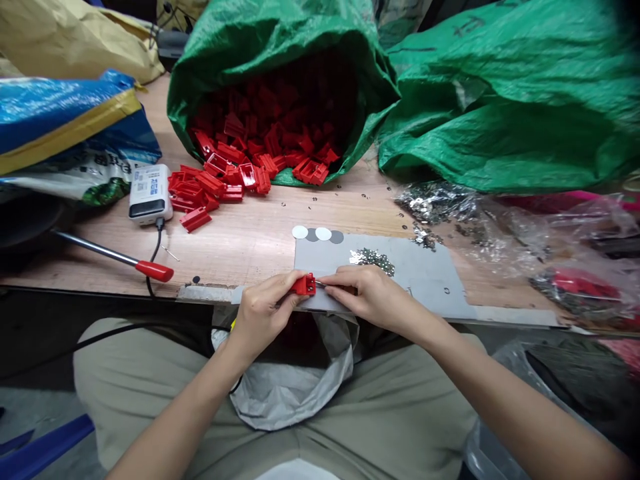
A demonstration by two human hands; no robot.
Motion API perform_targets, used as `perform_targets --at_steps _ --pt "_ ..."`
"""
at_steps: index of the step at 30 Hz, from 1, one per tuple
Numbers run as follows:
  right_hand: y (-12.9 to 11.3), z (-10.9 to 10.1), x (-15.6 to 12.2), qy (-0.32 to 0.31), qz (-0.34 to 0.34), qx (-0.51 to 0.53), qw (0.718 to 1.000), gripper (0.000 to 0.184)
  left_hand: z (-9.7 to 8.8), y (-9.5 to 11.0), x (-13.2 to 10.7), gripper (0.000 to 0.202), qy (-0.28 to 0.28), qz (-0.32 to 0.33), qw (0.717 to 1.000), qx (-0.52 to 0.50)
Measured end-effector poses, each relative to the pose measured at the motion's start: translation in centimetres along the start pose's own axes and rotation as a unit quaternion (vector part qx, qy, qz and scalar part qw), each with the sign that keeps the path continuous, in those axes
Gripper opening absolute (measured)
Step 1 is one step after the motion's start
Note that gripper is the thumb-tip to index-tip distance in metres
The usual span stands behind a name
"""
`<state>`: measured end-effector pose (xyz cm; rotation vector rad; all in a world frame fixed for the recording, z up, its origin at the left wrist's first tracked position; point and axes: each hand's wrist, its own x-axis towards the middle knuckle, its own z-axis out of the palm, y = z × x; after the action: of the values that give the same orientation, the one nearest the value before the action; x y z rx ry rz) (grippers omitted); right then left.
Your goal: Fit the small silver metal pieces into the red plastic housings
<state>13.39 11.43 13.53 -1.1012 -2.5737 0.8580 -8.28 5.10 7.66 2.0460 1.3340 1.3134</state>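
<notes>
My left hand [267,308] pinches a small red plastic housing [304,285] above the table's front edge. From the right, my right hand [373,293] grips a thin metal piece [320,284], its tip at the housing's open end. Whether it is a tool or a loose part, I cannot tell. Just behind the hands, a pile of small shiny metal pieces [375,260] lies on a grey sheet [425,267]. Below the hands, an open whitish bag [295,407] hangs at my lap; its inside is dark.
A green sack [280,40] spills red housings [215,180] onto the table. Another green sack [525,100] lies right of it. A white power bank [150,190] with a cable and a red-handled lever [155,270] are left. Plastic bags of metal pieces [440,203] lie right.
</notes>
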Motion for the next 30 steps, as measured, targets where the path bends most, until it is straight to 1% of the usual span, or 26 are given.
perform_targets --at_steps 7,10,12,14,17,19,22,24,26,30 --pt "0.2 0.3 0.2 0.019 -0.017 0.004 1.0 0.025 -0.1 0.2 0.2 0.032 -0.002 0.016 1.0 0.003" --pt "0.1 0.4 0.1 0.023 -0.021 -0.014 0.999 0.024 -0.1 0.1 0.2 0.032 -0.004 0.016 1.0 0.004" --pt "-0.3 0.5 0.1 0.03 -0.027 -0.043 0.998 0.025 -0.2 0.0 0.3 0.032 -0.005 0.019 1.0 0.001" --pt "-0.9 0.6 0.0 0.03 -0.026 -0.094 0.995 0.025 -0.2 0.0 0.4 0.032 -0.004 0.027 1.0 -0.003" --pt "-1.5 0.7 0.0 0.006 -0.008 -0.168 0.986 0.026 -0.2 0.0 0.5 0.032 -0.002 0.039 0.999 -0.006" --pt "-1.3 0.6 0.0 0.003 -0.005 -0.143 0.99 0.027 -0.2 0.0 0.6 0.032 -0.001 0.034 0.999 -0.004" --pt "-0.5 0.2 0.0 0.009 -0.005 -0.022 1.0 0.026 -0.1 0.0 0.5 0.032 0.0 0.023 1.0 0.002" --pt "-0.3 -0.1 0.0 0.0 0.005 0.027 1.0 0.027 -0.1 0.0 0.5 0.031 0.001 0.022 1.0 0.004" --pt "-0.4 -0.4 0.1 -0.013 0.017 0.038 0.999 0.027 0.0 0.0 0.5 0.03 0.003 0.023 1.0 0.004" --pt "-1.0 -0.5 0.2 -0.032 0.03 0.011 0.999 0.027 -0.1 0.0 0.6 0.03 0.005 0.027 1.0 -0.004"
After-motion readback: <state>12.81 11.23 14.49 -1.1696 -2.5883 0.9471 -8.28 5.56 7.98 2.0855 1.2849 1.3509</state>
